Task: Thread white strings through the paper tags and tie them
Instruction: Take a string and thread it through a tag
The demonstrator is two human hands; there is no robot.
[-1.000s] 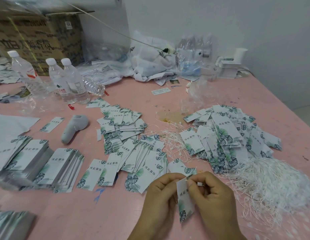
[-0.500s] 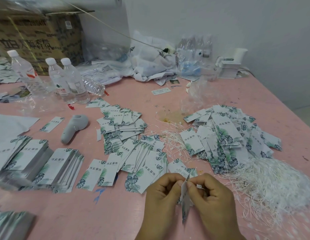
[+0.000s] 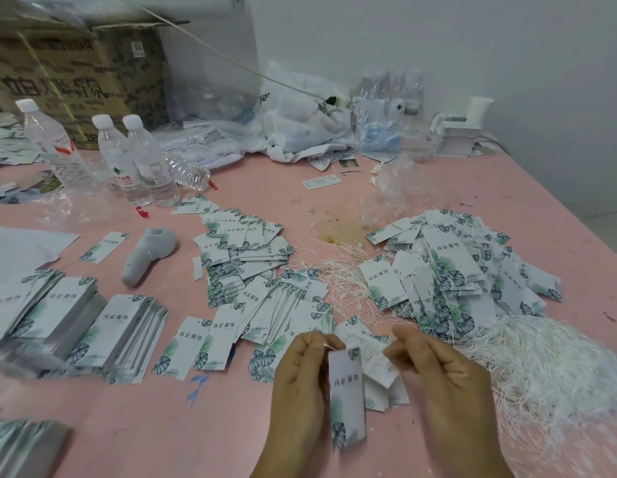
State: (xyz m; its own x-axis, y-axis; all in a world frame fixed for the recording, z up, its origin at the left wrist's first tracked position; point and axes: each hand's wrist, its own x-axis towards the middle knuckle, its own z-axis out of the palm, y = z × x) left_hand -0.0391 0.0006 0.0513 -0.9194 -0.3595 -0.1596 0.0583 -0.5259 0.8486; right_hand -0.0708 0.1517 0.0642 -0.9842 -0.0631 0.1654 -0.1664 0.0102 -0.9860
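Observation:
One white paper tag (image 3: pixel 346 395) with green leaf print hangs upright between my hands near the table's front edge. My left hand (image 3: pixel 300 384) pinches a thin white string at the tag's top left corner. My right hand (image 3: pixel 441 377) is a little to the right, fingers curled and pinching what looks like the string's other end. A big heap of white strings (image 3: pixel 548 367) lies just right of my right hand. Tags with strings on them are piled at the right (image 3: pixel 452 270); plain tags lie fanned out in the middle (image 3: pixel 286 301).
Neat stacks of tags (image 3: pixel 93 326) sit at the left on the pink table (image 3: pixel 162 426). A grey handheld device (image 3: pixel 147 255) lies beside them. Three water bottles (image 3: pixel 128 157), a cardboard box (image 3: pixel 76 81) and plastic bags (image 3: pixel 300 125) stand at the back.
My hands have moved apart, the right one pulling away to the right. The tag has turned from edge-on to face me and hangs from the left hand's pinch.

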